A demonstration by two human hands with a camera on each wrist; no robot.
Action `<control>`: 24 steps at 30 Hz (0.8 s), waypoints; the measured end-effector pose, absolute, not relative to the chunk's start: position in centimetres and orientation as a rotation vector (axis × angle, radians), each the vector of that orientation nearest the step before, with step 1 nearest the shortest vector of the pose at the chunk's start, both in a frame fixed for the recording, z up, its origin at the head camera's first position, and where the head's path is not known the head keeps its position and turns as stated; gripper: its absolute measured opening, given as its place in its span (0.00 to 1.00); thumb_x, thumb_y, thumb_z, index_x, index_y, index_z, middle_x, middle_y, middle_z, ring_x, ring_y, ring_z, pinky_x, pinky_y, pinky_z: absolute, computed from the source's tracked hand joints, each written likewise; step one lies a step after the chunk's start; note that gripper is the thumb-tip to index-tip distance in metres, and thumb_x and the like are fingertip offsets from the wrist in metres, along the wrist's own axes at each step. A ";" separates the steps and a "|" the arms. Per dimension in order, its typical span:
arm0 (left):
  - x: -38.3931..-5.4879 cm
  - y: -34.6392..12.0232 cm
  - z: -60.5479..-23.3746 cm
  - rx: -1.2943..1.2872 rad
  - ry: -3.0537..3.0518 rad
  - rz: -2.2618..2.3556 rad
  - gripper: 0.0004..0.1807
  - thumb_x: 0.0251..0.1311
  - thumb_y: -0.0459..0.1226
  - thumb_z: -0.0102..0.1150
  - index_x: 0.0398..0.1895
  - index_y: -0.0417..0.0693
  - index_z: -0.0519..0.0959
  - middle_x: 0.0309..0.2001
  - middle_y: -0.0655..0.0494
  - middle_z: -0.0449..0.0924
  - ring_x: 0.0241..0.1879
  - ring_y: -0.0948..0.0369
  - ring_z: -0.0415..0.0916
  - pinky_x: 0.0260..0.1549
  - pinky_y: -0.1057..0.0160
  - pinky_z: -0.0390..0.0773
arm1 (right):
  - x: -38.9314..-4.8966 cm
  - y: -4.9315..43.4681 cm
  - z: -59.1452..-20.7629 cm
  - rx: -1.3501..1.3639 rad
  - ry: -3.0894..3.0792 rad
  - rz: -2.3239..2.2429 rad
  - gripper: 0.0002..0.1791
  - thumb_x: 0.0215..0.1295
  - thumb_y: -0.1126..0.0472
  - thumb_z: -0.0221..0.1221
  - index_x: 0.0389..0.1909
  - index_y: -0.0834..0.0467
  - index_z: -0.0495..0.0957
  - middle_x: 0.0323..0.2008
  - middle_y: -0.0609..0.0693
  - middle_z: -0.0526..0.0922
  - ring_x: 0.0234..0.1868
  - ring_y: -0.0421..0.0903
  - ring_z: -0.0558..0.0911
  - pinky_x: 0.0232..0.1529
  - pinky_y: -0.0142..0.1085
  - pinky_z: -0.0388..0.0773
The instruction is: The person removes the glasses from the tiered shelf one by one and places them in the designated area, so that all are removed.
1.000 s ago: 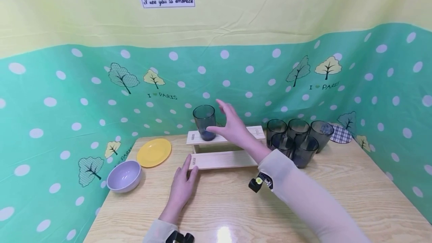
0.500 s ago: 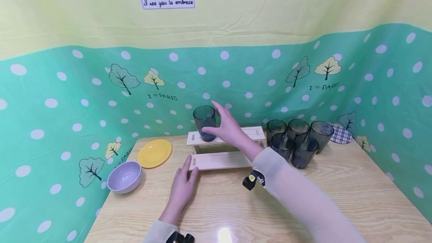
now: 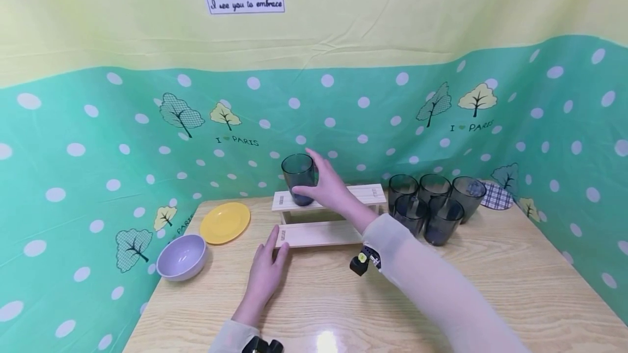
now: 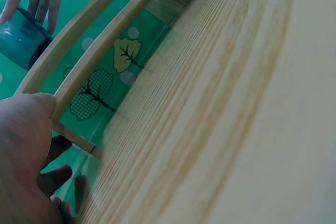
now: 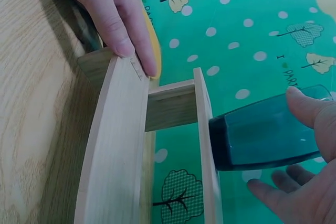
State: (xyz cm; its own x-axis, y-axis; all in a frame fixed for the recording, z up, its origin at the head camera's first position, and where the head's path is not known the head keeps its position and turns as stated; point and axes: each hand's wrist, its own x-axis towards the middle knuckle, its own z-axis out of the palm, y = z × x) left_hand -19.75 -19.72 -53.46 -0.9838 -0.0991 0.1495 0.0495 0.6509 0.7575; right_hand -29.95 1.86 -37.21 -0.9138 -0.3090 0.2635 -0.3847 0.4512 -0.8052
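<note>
A dark, see-through tumbler (image 3: 296, 170) stands upright on the upper board (image 3: 365, 194) of a small two-tier wooden shelf. My right hand (image 3: 333, 189) is spread around its right side. The thumb (image 5: 307, 103) overlaps the tumbler in the right wrist view, and a gap shows between the other fingers (image 5: 275, 190) and the glass. My left hand (image 3: 265, 271) rests against the left end of the lower board (image 3: 319, 233), index finger on the end and thumb at the front edge. Its remaining fingers (image 4: 56, 179) hang beside the board's end in the left wrist view.
Several matching dark tumblers (image 3: 444, 219) stand grouped right of the shelf, with a round checked mat (image 3: 497, 196) behind them. At the left are a yellow plate (image 3: 224, 222) and a lilac bowl (image 3: 181, 257). A printed cloth (image 3: 343, 151) hangs behind the wooden table (image 3: 343, 298).
My right hand has moved left, bringing its thumb and fingers closer around the tumbler on the shelf. The left hand, shelf and tumbler have kept their places.
</note>
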 end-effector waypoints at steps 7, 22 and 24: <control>-19.7 -19.7 -53.4 0.032 -2.699 -1.230 0.36 0.87 0.55 0.50 0.90 0.54 0.60 0.83 0.37 0.63 0.80 0.23 0.52 0.76 0.23 0.56 | -30.1 1.7 -37.5 0.632 -2.594 1.504 0.57 0.71 0.51 0.77 0.90 0.46 0.51 0.86 0.56 0.59 0.82 0.60 0.66 0.77 0.59 0.72; -19.7 -19.7 -53.4 0.039 -2.704 -1.231 0.36 0.87 0.55 0.50 0.90 0.53 0.60 0.83 0.38 0.64 0.80 0.24 0.52 0.76 0.23 0.57 | -30.2 1.6 -37.7 0.617 -2.593 1.502 0.55 0.71 0.50 0.77 0.90 0.45 0.52 0.83 0.56 0.64 0.80 0.59 0.69 0.75 0.58 0.74; -19.7 -19.7 -53.3 0.040 -2.704 -1.231 0.36 0.87 0.55 0.50 0.90 0.53 0.60 0.83 0.38 0.64 0.80 0.23 0.52 0.76 0.23 0.57 | -30.2 1.6 -37.7 0.622 -2.592 1.500 0.55 0.71 0.50 0.77 0.90 0.45 0.52 0.83 0.56 0.65 0.80 0.59 0.70 0.75 0.57 0.75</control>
